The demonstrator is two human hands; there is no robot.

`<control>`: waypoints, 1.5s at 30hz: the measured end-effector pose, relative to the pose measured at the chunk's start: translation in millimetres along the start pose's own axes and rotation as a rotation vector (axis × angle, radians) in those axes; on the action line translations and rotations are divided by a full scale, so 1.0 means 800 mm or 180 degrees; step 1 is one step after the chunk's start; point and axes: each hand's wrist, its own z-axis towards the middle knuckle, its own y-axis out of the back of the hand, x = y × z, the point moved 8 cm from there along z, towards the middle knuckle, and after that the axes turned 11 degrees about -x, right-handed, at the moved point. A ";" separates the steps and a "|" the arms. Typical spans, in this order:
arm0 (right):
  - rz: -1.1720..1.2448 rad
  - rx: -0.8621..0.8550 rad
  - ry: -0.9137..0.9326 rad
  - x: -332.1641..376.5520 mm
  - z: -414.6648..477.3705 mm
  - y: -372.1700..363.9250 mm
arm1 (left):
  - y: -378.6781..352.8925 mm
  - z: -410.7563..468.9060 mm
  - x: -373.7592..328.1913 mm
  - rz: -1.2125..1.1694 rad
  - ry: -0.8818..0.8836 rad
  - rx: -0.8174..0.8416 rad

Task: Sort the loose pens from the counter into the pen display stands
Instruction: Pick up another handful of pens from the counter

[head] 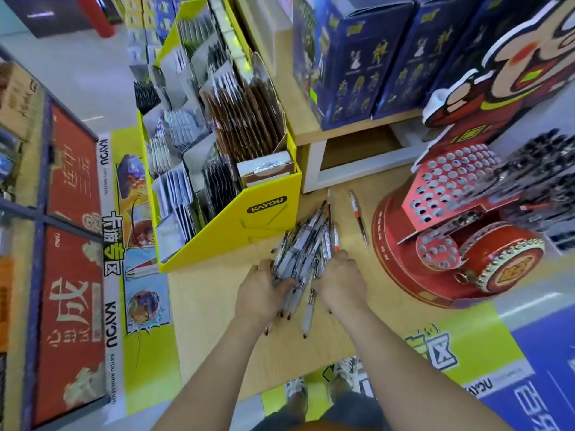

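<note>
left hand [260, 290] and right hand [339, 279] clasp pens [306, 241]

This is a shop. A yellow cardboard box [267, 213] on the wooden counter [211, 300] is full of card packs [245, 126]. Blue boxes [357, 57] stand in a row on a shelf [306, 129]. A red stand [401, 244] holds many pens [529, 169].

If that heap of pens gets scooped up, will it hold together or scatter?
Probably scatters: the pile of pens lies loose, unbanded, between the left hand and right hand. Each pen looks stiff, smooth and round, so strays likely roll.
</note>
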 end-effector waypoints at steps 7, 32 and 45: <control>-0.0519 0.0145 0.0084 -0.010 0.002 0.000 | 0.013 -0.009 0.001 0.0645 -0.0468 0.0009; 0.4004 0.1077 -0.0683 0.011 -0.086 0.028 | 0.036 -0.092 -0.068 -0.1602 0.0272 0.0168; 0.4808 0.1204 -0.1449 0.010 -0.086 0.035 | 0.051 -0.102 -0.164 0.0280 -0.1220 0.0489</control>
